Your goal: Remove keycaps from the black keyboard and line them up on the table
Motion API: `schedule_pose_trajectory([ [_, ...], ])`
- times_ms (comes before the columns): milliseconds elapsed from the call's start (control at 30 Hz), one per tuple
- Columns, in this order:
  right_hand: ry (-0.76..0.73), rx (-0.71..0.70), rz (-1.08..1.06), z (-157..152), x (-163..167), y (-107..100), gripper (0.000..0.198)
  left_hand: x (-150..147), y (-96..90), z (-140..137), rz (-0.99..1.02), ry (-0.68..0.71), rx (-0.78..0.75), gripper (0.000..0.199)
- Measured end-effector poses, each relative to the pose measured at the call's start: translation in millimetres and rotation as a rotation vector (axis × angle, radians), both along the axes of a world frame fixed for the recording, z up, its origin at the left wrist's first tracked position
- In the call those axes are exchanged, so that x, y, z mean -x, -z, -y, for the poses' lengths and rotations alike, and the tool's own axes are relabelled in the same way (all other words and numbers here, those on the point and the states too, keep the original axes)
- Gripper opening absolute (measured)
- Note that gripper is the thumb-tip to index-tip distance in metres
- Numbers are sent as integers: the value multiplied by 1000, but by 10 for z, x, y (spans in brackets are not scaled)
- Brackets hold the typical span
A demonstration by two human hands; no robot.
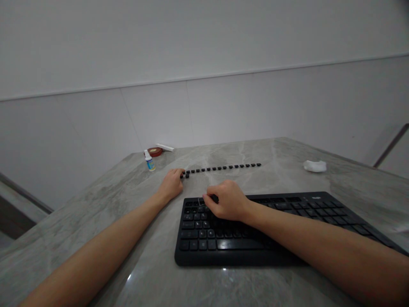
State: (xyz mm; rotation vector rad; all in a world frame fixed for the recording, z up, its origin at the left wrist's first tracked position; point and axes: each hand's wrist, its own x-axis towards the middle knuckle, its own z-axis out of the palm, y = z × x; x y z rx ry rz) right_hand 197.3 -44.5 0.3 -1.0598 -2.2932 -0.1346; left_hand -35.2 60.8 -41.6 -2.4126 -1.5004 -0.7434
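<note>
A black keyboard (pixel 239 259) lies on the stone-patterned table, with keycaps gone from several spots at its upper left. Above that corner my right hand (pixel 227 200) is closed around a wire keycap puller (pixel 201 201); its thin loop sticks out to the left, and its handle is hidden in the fist. My left hand (pixel 171 183) rests on the table beyond the keyboard, fingers pinched on a small black keycap (pixel 182 175) at the left end of a row of keycaps (pixel 224 167). One more keycap (pixel 187 175) sits just right of those fingertips.
At the back left stand a small white bottle (pixel 149 162) with a blue label, a round reddish-brown box (pixel 155 152) and a white flat strip (pixel 165 147). A crumpled white piece (pixel 315 166) lies at the right. The wall (pixel 223 111) borders the table's far edge.
</note>
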Motion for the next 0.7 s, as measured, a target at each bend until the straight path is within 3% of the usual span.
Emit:
schedule_pose_trajectory([
  [700, 4, -5, 0, 0, -5, -1, 31, -15, -70, 72, -52, 119, 1, 67],
])
